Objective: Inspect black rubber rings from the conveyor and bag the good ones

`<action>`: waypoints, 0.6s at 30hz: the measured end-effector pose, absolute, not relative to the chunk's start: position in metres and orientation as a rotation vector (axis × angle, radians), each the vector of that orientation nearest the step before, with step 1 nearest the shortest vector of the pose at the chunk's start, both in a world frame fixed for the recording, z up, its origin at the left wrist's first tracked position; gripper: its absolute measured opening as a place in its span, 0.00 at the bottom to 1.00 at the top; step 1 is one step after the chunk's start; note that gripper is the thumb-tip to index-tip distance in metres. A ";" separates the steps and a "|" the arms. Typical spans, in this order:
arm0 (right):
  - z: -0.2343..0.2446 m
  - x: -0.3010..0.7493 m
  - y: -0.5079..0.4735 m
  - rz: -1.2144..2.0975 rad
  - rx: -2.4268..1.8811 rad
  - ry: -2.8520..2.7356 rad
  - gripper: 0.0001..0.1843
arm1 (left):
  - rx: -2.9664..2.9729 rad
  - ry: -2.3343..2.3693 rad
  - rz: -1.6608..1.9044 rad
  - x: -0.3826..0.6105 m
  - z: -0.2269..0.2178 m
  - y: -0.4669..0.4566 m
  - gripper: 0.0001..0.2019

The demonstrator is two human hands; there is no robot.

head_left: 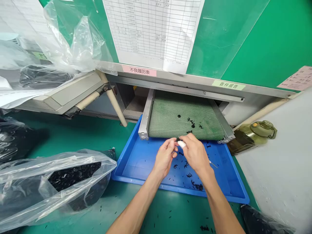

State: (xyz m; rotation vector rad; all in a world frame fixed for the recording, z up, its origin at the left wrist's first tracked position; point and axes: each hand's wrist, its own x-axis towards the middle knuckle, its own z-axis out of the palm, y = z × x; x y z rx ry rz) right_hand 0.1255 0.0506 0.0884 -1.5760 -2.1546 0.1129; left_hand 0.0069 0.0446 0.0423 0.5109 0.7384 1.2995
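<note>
My left hand (165, 157) and my right hand (195, 152) meet over the blue tray (136, 162), just in front of the conveyor belt's end. Between their pinched fingertips is a small black branched part (178, 139), mostly covered by the fingers. A white wrap (181, 144) covers one digit of my right hand. Several similar black pieces (193, 124) lie on the green conveyor belt (168, 110). More black parts (189, 175) and tiny black bits are scattered in the tray below my hands. A thin stick (214, 164) shows beside my right wrist.
At left, an open clear plastic bag (73, 159) holds many black pieces on the green surface (102, 126). A table leg (117, 107) stands behind it. A metal rail (175, 89) crosses above the belt. An olive bottle (253, 136) is at right, and a dark bag (260, 221) lies lower right.
</note>
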 end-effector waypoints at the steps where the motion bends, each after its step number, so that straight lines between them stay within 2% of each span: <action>1: 0.088 0.126 0.043 0.150 -1.560 -2.181 0.20 | 0.546 0.743 1.299 0.006 0.042 0.045 0.17; 6: 0.081 0.134 0.018 0.171 -1.541 -2.225 0.22 | 0.575 0.791 1.289 0.002 0.043 0.038 0.15; 18: 0.087 0.130 0.009 -0.032 -1.707 -2.414 0.12 | 0.674 0.730 1.209 0.000 0.043 0.028 0.14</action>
